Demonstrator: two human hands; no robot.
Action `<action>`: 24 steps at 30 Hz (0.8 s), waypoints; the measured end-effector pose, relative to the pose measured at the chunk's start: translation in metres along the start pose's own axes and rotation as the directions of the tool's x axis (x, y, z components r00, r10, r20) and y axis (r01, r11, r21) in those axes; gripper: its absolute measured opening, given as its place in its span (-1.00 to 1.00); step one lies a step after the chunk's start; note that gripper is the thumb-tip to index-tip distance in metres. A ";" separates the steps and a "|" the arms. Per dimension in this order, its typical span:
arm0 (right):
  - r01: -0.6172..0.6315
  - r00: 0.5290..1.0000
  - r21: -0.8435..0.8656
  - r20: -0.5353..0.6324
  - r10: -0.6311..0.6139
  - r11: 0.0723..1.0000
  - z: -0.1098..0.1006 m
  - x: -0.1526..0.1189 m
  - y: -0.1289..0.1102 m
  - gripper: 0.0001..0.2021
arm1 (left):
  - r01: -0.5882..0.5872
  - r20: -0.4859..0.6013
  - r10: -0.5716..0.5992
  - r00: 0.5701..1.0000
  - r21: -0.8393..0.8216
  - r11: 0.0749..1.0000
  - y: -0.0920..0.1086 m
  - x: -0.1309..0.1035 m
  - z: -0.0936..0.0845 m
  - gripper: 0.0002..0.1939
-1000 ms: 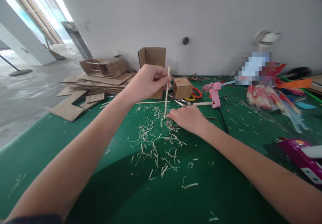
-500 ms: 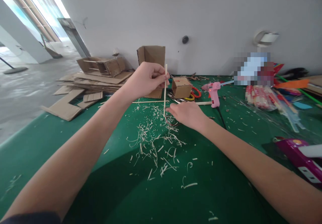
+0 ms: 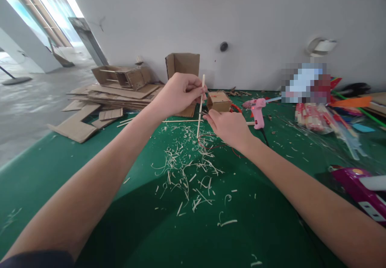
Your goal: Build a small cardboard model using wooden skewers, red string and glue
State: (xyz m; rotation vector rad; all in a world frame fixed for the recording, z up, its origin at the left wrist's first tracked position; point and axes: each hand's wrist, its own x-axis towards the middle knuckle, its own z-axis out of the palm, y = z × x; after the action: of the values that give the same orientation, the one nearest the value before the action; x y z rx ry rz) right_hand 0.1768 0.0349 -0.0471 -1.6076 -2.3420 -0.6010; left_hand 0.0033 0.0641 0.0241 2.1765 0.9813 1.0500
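Note:
A thin pale wooden stick (image 3: 199, 125) stands nearly upright, leaning slightly to the right, over the green table. My left hand (image 3: 187, 91) pinches its upper part between thumb and fingers. At about the stick's middle is my right hand (image 3: 229, 127), its fingers close together; what they hold, if anything, is too small to make out. A thin red wire (image 3: 218, 145) runs from near the stick's lower end, below my right hand. Curled wood shavings (image 3: 187, 167) lie scattered under and in front of the stick.
A pink glue gun (image 3: 257, 113) stands at the right, near a small cardboard box (image 3: 219, 101). Cardboard sheets (image 3: 75, 121) and an open cardboard frame (image 3: 135, 78) are at the left. Bagged sticks (image 3: 313, 117) and a purple device (image 3: 350, 183) lie further right.
My right hand has moved up along the stick. The stick's top has tilted right, with my left hand shifted slightly right. More of the red wire shows.

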 end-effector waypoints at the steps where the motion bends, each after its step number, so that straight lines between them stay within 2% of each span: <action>1: -0.005 1.000 0.008 0.014 0.005 1.000 0.000 0.000 0.000 -0.46 | -0.004 -0.005 0.004 1.000 -0.003 1.000 -0.001 0.001 0.001 -0.84; 6: -0.012 0.999 0.041 0.051 0.010 0.999 -0.004 -0.002 0.000 -0.49 | -0.010 -0.001 0.010 1.000 -0.010 1.000 0.000 0.002 0.004 -0.83; 12: 0.009 0.999 0.079 0.031 -0.012 0.997 -0.002 -0.004 0.005 -0.50 | -0.060 0.031 0.059 0.998 0.020 0.998 0.006 0.000 0.004 -0.84; 15: -0.010 0.999 0.067 0.033 0.008 0.998 0.000 -0.004 0.003 -0.49 | -0.073 0.013 0.072 0.997 0.046 0.996 0.005 -0.001 0.005 -0.83; 17: 0.015 0.993 0.071 0.113 -0.023 0.997 0.003 -0.006 0.000 -0.50 | -0.071 -0.004 0.071 0.997 0.034 0.997 0.004 -0.001 0.006 -0.83; 20: 0.120 0.957 0.100 0.254 -0.142 0.988 0.007 -0.009 -0.006 -0.52 | -0.071 -0.002 0.071 0.997 0.041 0.997 0.004 -0.001 0.007 -0.84; 22: 0.117 0.964 0.093 0.229 -0.135 0.989 0.008 -0.009 -0.007 -0.50 | -0.082 -0.006 0.082 0.997 0.072 0.994 0.003 -0.002 0.007 -0.84; 24: 0.066 0.987 0.071 0.144 -0.076 0.995 0.007 -0.008 -0.005 -0.46 | -0.088 -0.020 0.089 0.996 0.065 0.994 0.002 -0.002 0.006 -0.84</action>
State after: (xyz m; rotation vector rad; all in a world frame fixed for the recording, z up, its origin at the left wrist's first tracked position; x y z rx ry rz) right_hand 0.1751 0.0297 -0.0583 -1.5956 -2.5058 -0.4276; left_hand 0.0080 0.0610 0.0215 2.2834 0.9485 1.1009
